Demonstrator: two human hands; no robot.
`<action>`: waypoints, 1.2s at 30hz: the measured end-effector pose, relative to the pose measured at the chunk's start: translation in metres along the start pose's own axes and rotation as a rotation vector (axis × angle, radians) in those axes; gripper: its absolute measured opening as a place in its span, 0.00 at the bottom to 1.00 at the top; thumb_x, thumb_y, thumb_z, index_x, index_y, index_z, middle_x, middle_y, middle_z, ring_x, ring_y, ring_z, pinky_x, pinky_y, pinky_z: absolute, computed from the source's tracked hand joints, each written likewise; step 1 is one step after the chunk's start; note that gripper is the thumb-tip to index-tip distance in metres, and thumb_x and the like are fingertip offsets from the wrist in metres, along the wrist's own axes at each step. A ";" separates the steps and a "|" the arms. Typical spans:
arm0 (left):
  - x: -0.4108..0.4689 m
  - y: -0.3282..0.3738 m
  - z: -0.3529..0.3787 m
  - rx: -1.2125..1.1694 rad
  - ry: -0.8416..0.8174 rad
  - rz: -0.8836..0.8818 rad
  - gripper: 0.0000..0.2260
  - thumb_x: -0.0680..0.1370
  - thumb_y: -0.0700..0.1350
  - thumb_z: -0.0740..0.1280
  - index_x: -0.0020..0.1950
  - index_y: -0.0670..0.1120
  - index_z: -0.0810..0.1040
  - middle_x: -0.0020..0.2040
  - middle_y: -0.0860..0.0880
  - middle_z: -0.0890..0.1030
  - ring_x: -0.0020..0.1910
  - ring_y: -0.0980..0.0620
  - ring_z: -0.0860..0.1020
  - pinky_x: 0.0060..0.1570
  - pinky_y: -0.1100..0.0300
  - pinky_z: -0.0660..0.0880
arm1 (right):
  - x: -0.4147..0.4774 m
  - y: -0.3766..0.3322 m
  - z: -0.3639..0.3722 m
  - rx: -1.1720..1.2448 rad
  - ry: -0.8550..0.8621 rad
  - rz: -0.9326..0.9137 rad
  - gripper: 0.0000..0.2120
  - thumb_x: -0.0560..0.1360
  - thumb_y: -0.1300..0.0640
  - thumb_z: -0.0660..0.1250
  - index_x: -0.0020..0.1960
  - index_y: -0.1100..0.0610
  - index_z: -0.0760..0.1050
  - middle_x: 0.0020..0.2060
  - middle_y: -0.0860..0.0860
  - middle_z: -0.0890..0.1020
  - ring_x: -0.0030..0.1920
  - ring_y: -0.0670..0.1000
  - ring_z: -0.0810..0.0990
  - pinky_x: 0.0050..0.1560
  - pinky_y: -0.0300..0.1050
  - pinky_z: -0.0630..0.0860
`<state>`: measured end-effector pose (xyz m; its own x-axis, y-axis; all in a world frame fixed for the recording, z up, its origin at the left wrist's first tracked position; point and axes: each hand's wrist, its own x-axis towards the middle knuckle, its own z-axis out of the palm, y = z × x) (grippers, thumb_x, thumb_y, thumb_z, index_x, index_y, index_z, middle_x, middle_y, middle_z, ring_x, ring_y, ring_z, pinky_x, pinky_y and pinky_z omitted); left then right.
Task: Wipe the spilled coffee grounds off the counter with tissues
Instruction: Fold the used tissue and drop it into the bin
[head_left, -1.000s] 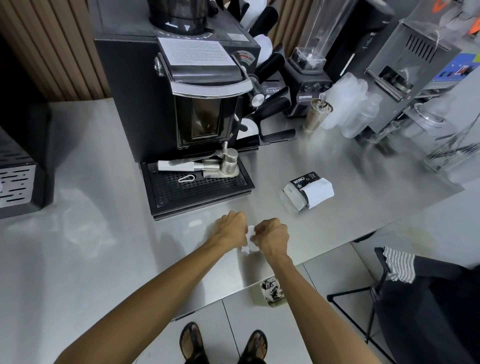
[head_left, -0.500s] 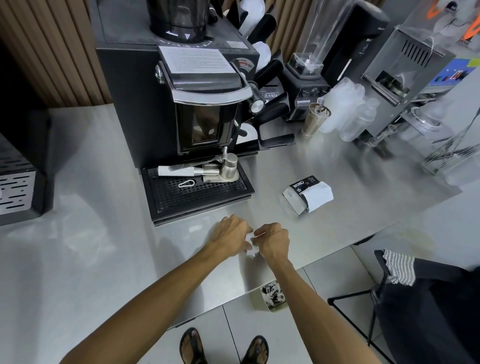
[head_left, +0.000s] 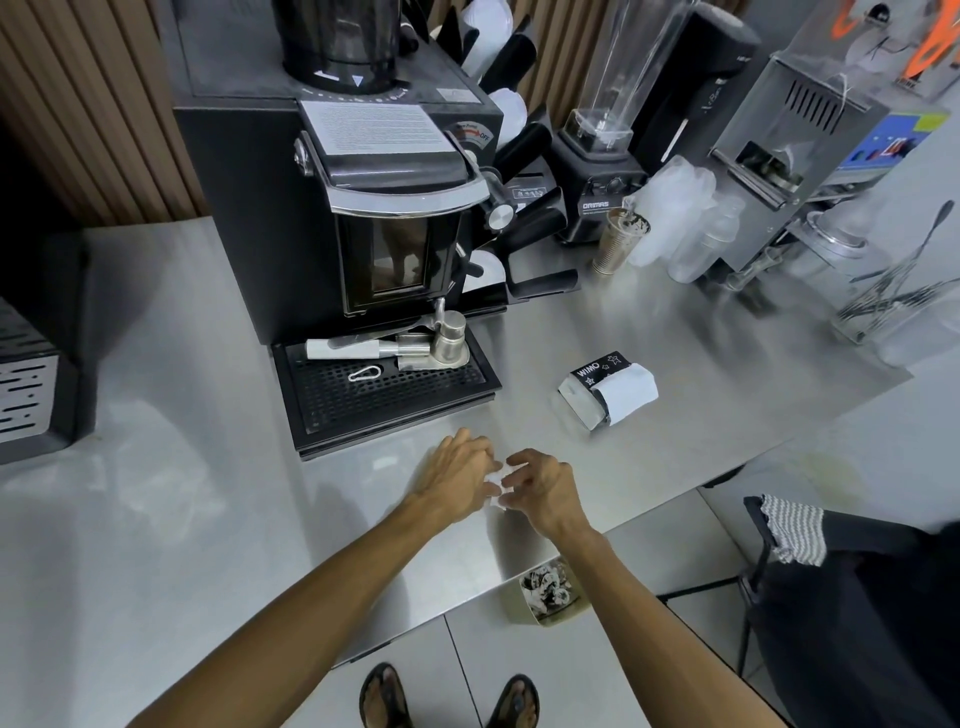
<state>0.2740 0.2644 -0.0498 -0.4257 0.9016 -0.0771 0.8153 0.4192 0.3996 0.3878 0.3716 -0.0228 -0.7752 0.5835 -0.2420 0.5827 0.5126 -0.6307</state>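
A small white tissue (head_left: 496, 480) sits between my two hands, just above the steel counter (head_left: 208, 519) near its front edge. My left hand (head_left: 457, 475) pinches the tissue's left side with curled fingers. My right hand (head_left: 540, 486) holds its right side, fingers curled and partly spread. Most of the tissue is hidden by my fingers. No coffee grounds show on the counter around my hands. A black-and-white tissue pack (head_left: 608, 389) lies to the right, one white tissue sticking out.
A black coffee grinder (head_left: 363, 208) with a drip tray (head_left: 384, 395) stands just behind my hands. Blender, cups and bottles crowd the back right. A small bin (head_left: 548, 595) with used tissues sits on the floor under the counter edge. A dark chair stands at the right.
My fists have loosened: the fingers of both hands have spread and now work the tissue between them. The hands stay at the same spot by the counter's front edge.
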 end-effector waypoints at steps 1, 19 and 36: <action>-0.001 0.001 0.000 -0.006 0.008 0.004 0.17 0.77 0.54 0.68 0.65 0.51 0.78 0.59 0.55 0.76 0.57 0.50 0.68 0.57 0.53 0.71 | -0.001 0.000 0.002 -0.008 0.004 -0.005 0.21 0.63 0.61 0.80 0.54 0.58 0.78 0.38 0.49 0.85 0.38 0.47 0.83 0.44 0.40 0.80; -0.008 0.007 0.002 -0.047 0.033 -0.009 0.07 0.77 0.42 0.64 0.50 0.44 0.81 0.49 0.46 0.79 0.50 0.46 0.78 0.48 0.56 0.76 | 0.011 0.012 0.013 -0.287 0.089 -0.187 0.08 0.67 0.54 0.78 0.38 0.57 0.82 0.32 0.47 0.72 0.39 0.52 0.72 0.39 0.41 0.68; -0.009 0.007 -0.001 -0.183 0.046 -0.093 0.10 0.75 0.44 0.71 0.56 0.49 0.78 0.49 0.47 0.79 0.46 0.47 0.79 0.48 0.52 0.78 | -0.001 0.016 0.016 -0.335 0.098 -0.260 0.08 0.78 0.55 0.65 0.50 0.59 0.79 0.46 0.56 0.78 0.50 0.54 0.75 0.45 0.44 0.75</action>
<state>0.2830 0.2586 -0.0458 -0.5170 0.8521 -0.0813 0.6881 0.4702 0.5526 0.3934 0.3692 -0.0444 -0.8889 0.4574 -0.0252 0.4311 0.8167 -0.3836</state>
